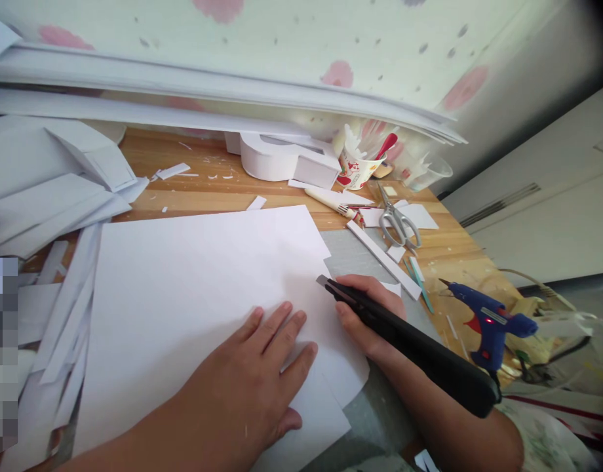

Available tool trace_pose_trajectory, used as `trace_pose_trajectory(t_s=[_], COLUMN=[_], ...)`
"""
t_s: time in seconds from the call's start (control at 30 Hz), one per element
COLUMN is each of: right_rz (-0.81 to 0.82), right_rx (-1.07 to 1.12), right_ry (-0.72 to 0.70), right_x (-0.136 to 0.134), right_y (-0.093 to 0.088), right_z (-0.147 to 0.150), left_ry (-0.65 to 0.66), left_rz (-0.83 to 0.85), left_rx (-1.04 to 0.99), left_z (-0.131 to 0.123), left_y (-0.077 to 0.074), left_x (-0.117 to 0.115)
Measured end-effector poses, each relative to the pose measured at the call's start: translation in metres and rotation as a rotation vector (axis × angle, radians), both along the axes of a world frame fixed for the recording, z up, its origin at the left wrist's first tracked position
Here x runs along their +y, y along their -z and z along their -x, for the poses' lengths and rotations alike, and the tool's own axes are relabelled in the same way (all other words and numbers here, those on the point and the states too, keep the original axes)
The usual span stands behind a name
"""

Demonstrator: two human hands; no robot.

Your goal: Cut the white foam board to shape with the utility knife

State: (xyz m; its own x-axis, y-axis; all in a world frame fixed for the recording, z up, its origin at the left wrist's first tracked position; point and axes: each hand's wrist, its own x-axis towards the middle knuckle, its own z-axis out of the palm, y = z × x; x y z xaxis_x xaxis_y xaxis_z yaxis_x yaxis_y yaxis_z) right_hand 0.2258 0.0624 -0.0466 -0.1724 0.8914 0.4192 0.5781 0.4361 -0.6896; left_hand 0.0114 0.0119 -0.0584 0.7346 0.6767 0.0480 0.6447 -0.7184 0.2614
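Observation:
A large white sheet (183,275) of paper or thin board lies before me, with notched and cut edges on its right side. My left hand (262,373) rests flat on it, palm down and fingers spread. In my right hand (375,314) is a black utility knife (409,341), its short blade out and pointing left just over the sheet's right part. Whether the blade touches the sheet I cannot tell. Under the sheet shows a grey cutting mat (341,242).
Scissors (397,226), a white strip (385,259) and a blue glue gun (493,321) with a lit red light lie to the right. Behind stand a white box-like letter shape (282,157) and a paper cup (358,167) of plastic utensils. White offcuts (65,314) pile up on the left.

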Motion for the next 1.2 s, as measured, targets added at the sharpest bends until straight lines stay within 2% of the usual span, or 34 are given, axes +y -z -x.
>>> trace_pose_trajectory(t_s=[0.17, 0.53, 0.8, 1.03, 1.2], right_rz=[-0.038, -0.019, -0.008, -0.043, -0.026], right_rx=[-0.024, -0.093, -0.103, -0.139, -0.134], right_ry=[-0.065, -0.056, -0.065, -0.127, -0.117], right_x=[0.001, 0.000, -0.001, -0.002, -0.004], right_y=[0.004, 0.000, 0.007, 0.008, 0.009], right_z=[-0.001, 0.000, -0.001, -0.003, -0.002], left_ry=[0.013, 0.011, 0.002, -0.021, -0.032], left_rz=[0.005, 0.010, 0.002, 0.080, 0.081], left_rx=[0.033, 0.032, 0.020, 0.057, 0.051], left_z=[0.000, -0.002, -0.002, -0.002, -0.001], left_y=[-0.005, -0.006, -0.007, -0.011, -0.012], left_x=[0.000, 0.004, 0.002, 0.005, 0.004])
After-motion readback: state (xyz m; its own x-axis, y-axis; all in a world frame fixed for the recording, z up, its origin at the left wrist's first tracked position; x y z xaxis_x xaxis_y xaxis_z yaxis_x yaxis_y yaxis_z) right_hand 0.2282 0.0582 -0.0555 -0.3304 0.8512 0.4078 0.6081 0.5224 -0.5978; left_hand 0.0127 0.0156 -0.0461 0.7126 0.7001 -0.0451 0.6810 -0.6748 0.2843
